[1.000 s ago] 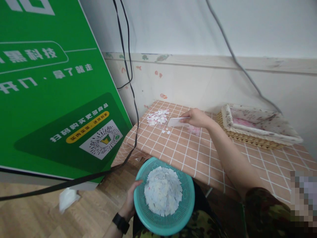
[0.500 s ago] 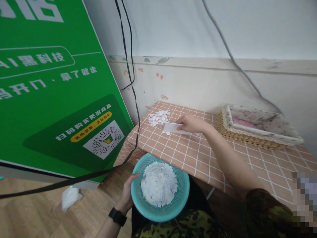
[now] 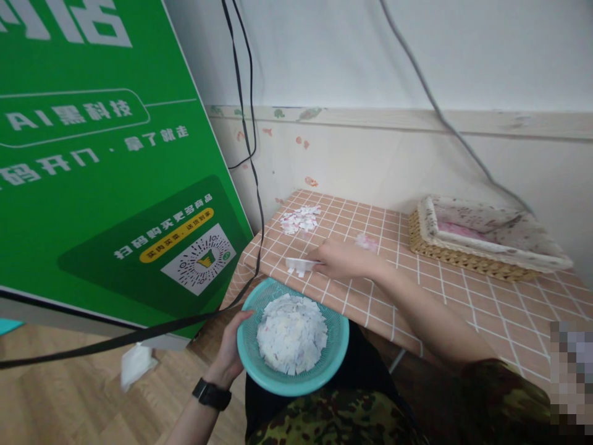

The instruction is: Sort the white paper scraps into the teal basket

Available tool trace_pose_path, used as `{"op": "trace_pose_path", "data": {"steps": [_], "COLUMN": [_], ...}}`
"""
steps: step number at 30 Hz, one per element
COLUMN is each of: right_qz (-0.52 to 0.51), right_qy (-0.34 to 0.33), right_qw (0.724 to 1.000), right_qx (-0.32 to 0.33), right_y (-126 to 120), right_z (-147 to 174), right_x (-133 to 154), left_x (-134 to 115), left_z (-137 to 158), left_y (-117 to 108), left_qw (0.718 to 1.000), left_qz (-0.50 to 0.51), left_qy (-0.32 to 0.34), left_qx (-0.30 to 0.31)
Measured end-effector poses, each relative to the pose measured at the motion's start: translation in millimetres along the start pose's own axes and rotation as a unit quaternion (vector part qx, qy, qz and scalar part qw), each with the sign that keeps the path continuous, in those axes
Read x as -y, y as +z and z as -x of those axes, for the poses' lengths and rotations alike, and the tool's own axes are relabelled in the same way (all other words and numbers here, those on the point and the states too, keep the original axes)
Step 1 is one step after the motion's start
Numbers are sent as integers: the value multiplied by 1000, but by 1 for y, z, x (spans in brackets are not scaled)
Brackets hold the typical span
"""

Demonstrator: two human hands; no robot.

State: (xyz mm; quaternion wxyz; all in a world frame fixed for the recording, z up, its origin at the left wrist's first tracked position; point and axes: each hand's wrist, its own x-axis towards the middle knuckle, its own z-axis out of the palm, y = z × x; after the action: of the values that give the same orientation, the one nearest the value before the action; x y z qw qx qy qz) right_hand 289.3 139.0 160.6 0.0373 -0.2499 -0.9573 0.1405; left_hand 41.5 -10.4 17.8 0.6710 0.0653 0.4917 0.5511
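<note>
My left hand grips the rim of a teal plastic basket, held just below the table's front edge. Heaped in it are small white paper scraps. My right hand is closed on a flat white card and holds its edge down on the checked tablecloth. A few scraps lie along the card's front side, close to the table edge above the basket. Farther back on the cloth sits a small pile of paper bits, and a pinkish-white patch lies behind my hand.
A wicker basket with a cloth lining stands on the table's right side against the wall. On the left rises a green sign panel. Black cables hang past the table corner. A white packet lies on the floor.
My right hand has drawn the card toward the table's front edge, bringing some scraps along. The teal basket has shifted slightly up and left in my left hand.
</note>
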Motion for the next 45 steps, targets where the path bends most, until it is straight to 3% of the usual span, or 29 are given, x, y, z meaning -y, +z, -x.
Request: {"op": "trace_pose_path", "data": {"steps": [6, 8, 12, 19, 23, 28, 36, 45], "right_qz": [-112, -109, 1, 125, 147, 156, 144, 115], "right_qy": [-37, -1, 124, 216, 197, 181, 109, 118], "right_qw": [992, 994, 982, 958, 963, 966, 982, 985], "right_qx": [42, -6, -144, -139, -115, -98, -57, -51], "right_y": [-9, -14, -16, 1, -1, -5, -19, -15], "right_z": [1, 0, -2, -21, -34, -48, -40, -43], "right_x": [-8, -21, -52, -77, -77, -79, -80, -78], "left_x": [-2, -2, 2, 19, 33, 46, 50, 57], "left_z": [2, 1, -1, -8, -12, -15, -21, -22], "left_y": [0, -1, -4, -8, -14, -16, -18, -14], "left_qw": [1000, 1000, 1000, 998, 998, 997, 995, 997], "left_qz": [-4, 1, 17, 22, -4, -15, -53, -25], "left_qy": [-13, -11, -19, -54, -62, -79, -64, -61], "left_qx": [0, 1, 10, 18, 0, 19, 49, 41]}}
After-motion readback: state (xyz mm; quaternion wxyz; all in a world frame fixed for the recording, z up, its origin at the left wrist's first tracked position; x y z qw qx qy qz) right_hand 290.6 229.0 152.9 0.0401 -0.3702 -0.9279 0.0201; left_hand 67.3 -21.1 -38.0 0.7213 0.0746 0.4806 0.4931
